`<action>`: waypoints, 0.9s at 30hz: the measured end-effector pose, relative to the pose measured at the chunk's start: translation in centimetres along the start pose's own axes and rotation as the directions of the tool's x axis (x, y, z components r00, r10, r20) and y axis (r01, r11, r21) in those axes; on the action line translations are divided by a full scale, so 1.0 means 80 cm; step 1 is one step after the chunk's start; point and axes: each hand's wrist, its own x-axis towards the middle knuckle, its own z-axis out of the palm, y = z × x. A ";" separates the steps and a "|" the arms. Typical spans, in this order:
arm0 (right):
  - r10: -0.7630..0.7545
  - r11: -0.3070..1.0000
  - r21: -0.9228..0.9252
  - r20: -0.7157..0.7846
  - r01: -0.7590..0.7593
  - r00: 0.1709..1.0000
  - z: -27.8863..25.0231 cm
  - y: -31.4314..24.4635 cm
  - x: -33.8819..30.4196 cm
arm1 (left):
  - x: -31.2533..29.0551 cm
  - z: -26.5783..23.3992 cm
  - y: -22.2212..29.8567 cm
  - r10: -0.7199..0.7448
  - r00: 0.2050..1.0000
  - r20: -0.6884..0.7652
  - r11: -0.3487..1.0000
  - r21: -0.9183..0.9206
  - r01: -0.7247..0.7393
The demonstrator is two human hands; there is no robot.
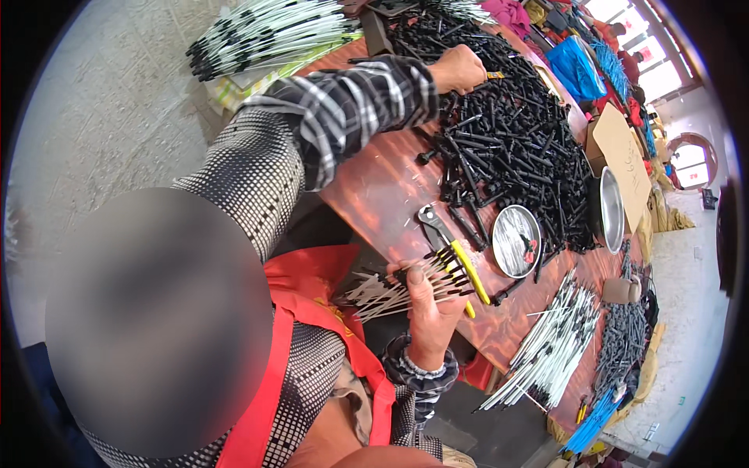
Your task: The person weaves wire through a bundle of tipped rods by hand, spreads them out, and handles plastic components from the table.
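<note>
My left hand [460,70] reaches far over the table, its fingers closed at the edge of a big pile of black plastic rod-like parts [507,148]. A small yellow piece [495,75] shows beside its fingers, too small to name. My right hand [431,316], lower down at the near table edge, grips a bundle of thin white sticks with black tips [382,296], its thumb lying across them. Just beyond that bundle lie pliers with yellow handles [470,273], partly behind the sticks, their dark jaws pointing away.
A shiny round dish [499,238] with small scraps sits beside the pile. Behind it stand a metal bowl [612,209] and an open cardboard box [624,164]. More white sticks [546,343] lie at right, others [273,35] at far left. Blue sticks [593,421] lie lower right.
</note>
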 end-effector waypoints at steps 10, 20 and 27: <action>0.067 0.998 -0.018 0.059 -0.066 0.996 -0.011 0.000 -0.003 | 0.080 0.098 -0.004 0.152 0.951 0.268 0.681 0.669 -0.298; 0.132 0.991 0.001 0.108 -0.133 0.985 -0.016 -0.014 0.011 | 0.109 0.102 0.015 -0.086 0.755 0.650 0.552 0.662 -0.507; 0.127 0.992 -0.020 0.165 -0.125 0.978 -0.014 -0.012 0.016 | 0.111 0.059 0.035 -0.287 0.628 0.723 0.668 0.621 -0.410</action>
